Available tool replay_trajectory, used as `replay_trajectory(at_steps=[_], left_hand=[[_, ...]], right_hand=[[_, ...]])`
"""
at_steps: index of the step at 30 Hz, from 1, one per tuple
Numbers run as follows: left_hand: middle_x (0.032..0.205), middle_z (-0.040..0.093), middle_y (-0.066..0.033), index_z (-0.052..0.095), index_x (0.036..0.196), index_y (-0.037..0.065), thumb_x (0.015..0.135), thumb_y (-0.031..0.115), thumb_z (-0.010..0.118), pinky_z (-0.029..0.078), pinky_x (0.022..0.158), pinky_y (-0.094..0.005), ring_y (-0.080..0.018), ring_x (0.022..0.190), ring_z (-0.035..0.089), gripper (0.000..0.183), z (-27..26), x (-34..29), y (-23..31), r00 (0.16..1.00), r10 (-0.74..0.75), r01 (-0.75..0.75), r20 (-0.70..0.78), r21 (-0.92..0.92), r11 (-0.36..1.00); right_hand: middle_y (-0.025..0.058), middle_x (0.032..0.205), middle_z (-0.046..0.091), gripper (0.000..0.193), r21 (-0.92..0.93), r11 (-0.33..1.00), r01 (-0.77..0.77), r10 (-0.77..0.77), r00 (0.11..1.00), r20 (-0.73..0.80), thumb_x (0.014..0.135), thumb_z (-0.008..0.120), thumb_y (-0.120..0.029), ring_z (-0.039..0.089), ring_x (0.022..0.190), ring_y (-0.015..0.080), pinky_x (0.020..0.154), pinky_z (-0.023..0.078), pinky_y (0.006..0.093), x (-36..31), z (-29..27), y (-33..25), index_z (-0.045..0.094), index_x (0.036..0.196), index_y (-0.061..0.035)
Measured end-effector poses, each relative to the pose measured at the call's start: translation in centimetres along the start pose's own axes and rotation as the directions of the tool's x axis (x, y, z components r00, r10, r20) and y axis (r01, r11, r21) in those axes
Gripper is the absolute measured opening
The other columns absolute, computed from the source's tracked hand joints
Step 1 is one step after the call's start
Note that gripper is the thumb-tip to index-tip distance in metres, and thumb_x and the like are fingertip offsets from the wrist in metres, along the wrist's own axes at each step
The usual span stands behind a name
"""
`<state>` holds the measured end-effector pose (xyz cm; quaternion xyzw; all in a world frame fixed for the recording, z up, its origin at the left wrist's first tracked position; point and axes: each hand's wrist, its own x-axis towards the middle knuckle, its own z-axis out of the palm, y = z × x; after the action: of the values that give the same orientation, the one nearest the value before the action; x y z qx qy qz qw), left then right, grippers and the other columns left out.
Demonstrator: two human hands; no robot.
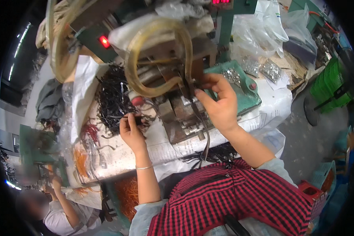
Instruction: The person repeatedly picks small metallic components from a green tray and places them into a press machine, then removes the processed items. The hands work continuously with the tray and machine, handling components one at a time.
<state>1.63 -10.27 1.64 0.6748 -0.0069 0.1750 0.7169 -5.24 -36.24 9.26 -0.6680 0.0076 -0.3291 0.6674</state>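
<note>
My right hand [221,100] reaches to the tooling of a bench machine, thumb and forefinger closing at the upper end of a black strap [207,135]. The strap runs over the metal die block [190,128] and hangs down past the bench's front edge. Above the die curves a yellowish clear feed tube [134,72]. At the right edge of a heap of black straps [111,100] is my left hand [132,131], its fingers curled together; what they pinch, if anything, I cannot make out. A red button [137,101] sits just above it.
A green tray [249,96] of small metal parts stands right of the machine, with clear bags [270,70] of metal pieces behind it. Red straps [91,131] and orange straps [80,162] lie at the left. Green baskets [329,86] stand far right. Another person [69,214] works at lower left.
</note>
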Motion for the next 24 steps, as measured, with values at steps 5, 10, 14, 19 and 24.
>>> replay_trajectory(at_steps=[5,10,14,19,24], left_hand=[[0.100,0.073,-0.0158,0.062,0.105,-0.005,0.105,0.006,0.060,0.057,0.065,-0.0244,-0.0165,0.074,0.069,0.011,3.7,-2.0,8.1,0.955,0.290,-0.291,-0.062,-0.022,0.956],[0.103,0.069,-0.0242,0.060,0.106,-0.003,0.102,0.001,0.060,0.066,0.071,-0.0377,-0.0277,0.080,0.070,0.006,4.5,-4.8,12.9,0.741,0.668,-0.665,0.071,-0.060,0.744],[0.106,0.076,-0.0166,0.072,0.103,0.004,0.086,0.003,0.078,0.046,0.054,-0.0248,-0.0171,0.065,0.064,0.018,6.6,-5.3,12.3,0.322,0.741,-0.942,0.589,0.121,0.314],[0.096,0.077,-0.0104,0.075,0.096,0.009,0.074,0.007,0.089,0.044,0.048,-0.0260,-0.0142,0.056,0.060,0.026,10.1,-5.5,10.9,0.200,0.775,-0.979,0.600,0.084,0.188],[0.097,0.075,-0.0110,0.073,0.093,0.008,0.077,0.008,0.087,0.041,0.046,-0.0245,-0.0114,0.053,0.056,0.021,10.6,-5.3,9.1,0.151,0.818,-0.986,0.555,0.031,0.161]], right_hand=[[0.0089,0.108,0.071,0.042,0.133,0.986,-0.100,0.096,0.995,0.035,0.088,0.073,0.003,0.068,0.099,0.0121,0.091,0.051,0.0262,0.0,0.2,-0.7,0.057,0.127,0.0023],[0.0098,0.122,0.068,0.052,0.130,0.985,-0.114,0.100,0.988,0.115,0.087,0.070,0.005,0.067,0.107,0.0158,0.097,0.051,0.0309,-1.3,0.6,-4.5,0.052,0.136,0.0034],[0.0152,0.116,0.073,0.039,-0.227,0.972,0.062,-0.025,0.987,0.161,0.089,0.063,-0.002,0.071,0.107,0.0285,0.098,0.053,0.0376,0.7,-2.6,-2.8,0.065,0.127,-0.0010],[0.0163,0.109,0.076,0.026,-0.748,0.647,-0.148,0.255,0.967,0.029,0.093,0.059,-0.003,0.073,0.105,0.0289,0.093,0.054,0.0364,3.2,-10.1,6.6,0.071,0.116,-0.0035],[0.0159,0.107,0.075,0.024,-0.652,0.758,0.004,-0.028,0.999,-0.026,0.092,0.060,-0.004,0.071,0.100,0.0330,0.090,0.054,0.0382,0.2,-11.8,5.6,0.073,0.112,-0.0042]])
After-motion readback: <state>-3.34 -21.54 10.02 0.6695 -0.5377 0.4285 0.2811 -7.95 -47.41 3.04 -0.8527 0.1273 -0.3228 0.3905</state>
